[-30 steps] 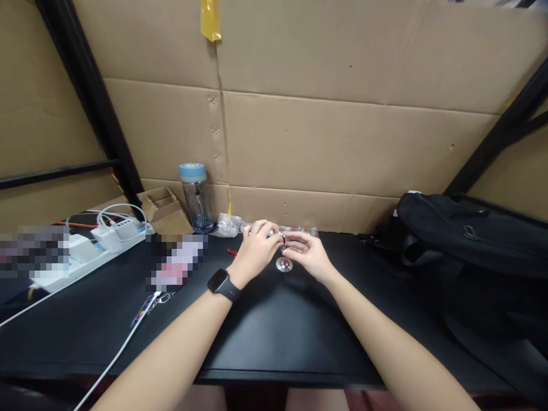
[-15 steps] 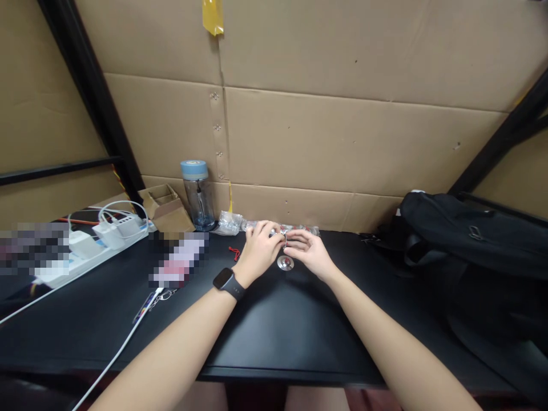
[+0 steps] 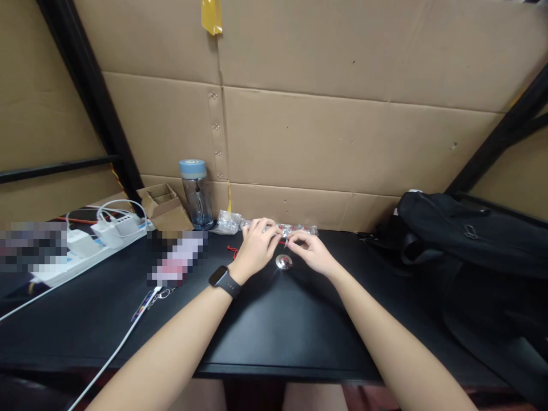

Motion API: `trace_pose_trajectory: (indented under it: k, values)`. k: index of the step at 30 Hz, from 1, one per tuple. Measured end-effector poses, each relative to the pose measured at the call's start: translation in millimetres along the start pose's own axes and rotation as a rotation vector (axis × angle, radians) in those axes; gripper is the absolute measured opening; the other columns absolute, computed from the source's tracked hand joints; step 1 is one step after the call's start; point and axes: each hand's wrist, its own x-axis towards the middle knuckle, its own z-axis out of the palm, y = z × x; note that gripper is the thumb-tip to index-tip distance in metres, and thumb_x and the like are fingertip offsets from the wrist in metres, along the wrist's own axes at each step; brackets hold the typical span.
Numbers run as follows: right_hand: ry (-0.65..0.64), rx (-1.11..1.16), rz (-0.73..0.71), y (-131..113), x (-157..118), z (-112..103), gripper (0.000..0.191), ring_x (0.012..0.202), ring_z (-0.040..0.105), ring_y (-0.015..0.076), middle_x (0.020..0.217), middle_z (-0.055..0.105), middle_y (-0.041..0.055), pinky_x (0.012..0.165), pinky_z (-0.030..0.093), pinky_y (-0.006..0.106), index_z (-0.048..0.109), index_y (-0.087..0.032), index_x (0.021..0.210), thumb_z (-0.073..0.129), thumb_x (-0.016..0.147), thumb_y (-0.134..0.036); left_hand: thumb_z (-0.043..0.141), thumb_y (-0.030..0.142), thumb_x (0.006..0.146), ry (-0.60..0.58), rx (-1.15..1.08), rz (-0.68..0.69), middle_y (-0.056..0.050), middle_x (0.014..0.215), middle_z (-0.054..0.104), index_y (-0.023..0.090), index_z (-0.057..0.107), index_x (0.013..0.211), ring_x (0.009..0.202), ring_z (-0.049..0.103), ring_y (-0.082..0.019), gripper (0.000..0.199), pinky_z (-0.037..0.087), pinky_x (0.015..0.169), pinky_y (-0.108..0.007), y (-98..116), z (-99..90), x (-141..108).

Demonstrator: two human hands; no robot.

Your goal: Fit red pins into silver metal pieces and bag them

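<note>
My left hand (image 3: 258, 244), with a dark watch on its wrist, is closed over the middle of the black table, its fingertips on a short red cord (image 3: 282, 242). The cord runs across the gap to my right hand (image 3: 311, 251). The right fingers pinch a thin silver piece (image 3: 286, 244), seen nearly edge-on. It looks like a small metal disc, but the fingers hide much of it. Just below both hands, a small domed silver disc (image 3: 283, 262), like a miniature cymbal, lies on the table. Another red cord (image 3: 232, 251) lies left of my left hand.
Clear plastic packets (image 3: 229, 222) line the cardboard wall behind my hands. Further left stand a blue-lidded bottle (image 3: 197, 197), an open cardboard box (image 3: 166, 208) and a power strip (image 3: 92, 251) with white cables. A black backpack (image 3: 466, 245) sits on the right.
The hands have drawn slightly apart, and a red cord now shows between them. The silver disc on the table stays in place; the view has shifted a little.
</note>
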Motion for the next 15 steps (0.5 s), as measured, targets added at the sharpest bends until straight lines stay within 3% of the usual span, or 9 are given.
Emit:
trace_pose_trajectory:
  k: [4, 9, 12, 15]
  values:
    - [-0.001, -0.222, -0.101, -7.5, -1.7, -10.5, 0.014, 0.094, 0.062, 0.0199, 0.105, 0.065, 0.007, 0.083, 0.049, 0.035, 0.067, -0.02, 0.079, 0.062, 0.09, -0.026, 0.046, 0.034, 0.102, -0.041, -0.083, -0.039, -0.005, 0.118, 0.062, 0.027, 0.067, 0.111, 0.113, 0.052, -0.023, 0.024, 0.037, 0.095, -0.041, -7.0, -0.6, 0.8]
    - [-0.044, -0.253, -0.132, -11.3, -3.6, -13.9, 0.01, 0.098, 0.062, 0.02, 0.11, 0.062, 0.0074, 0.086, 0.05, 0.034, 0.067, -0.02, 0.079, 0.062, 0.088, -0.021, 0.052, 0.048, 0.097, -0.28, -0.15, 0.075, -0.004, 0.136, 0.056, 0.035, 0.061, 0.129, 0.124, 0.048, -0.027, 0.036, 0.036, 0.104, -0.046, -7.4, 10.2, -7.9]
    - [-0.052, -0.265, -0.139, -10.6, -4.4, -12.7, 0.009, 0.105, 0.061, 0.0223, 0.114, 0.062, 0.0077, 0.093, 0.049, 0.037, 0.067, -0.02, 0.078, 0.064, 0.086, -0.021, 0.048, 0.048, 0.099, -0.379, -0.142, 0.095, -0.005, 0.139, 0.055, 0.036, 0.062, 0.129, 0.125, 0.046, -0.029, 0.035, 0.038, 0.102, -0.049, -4.6, 20.3, -13.4]
    - [0.014, -0.272, -0.132, -7.9, -4.0, -11.9, 0.009, 0.108, 0.061, 0.0244, 0.116, 0.062, 0.0083, 0.093, 0.049, 0.039, 0.067, -0.021, 0.078, 0.063, 0.086, -0.022, 0.047, 0.049, 0.098, -0.401, -0.121, 0.077, -0.006, 0.136, 0.057, 0.034, 0.064, 0.125, 0.123, 0.047, -0.03, 0.035, 0.039, 0.101, -0.05, -4.2, 25.1, -14.8]
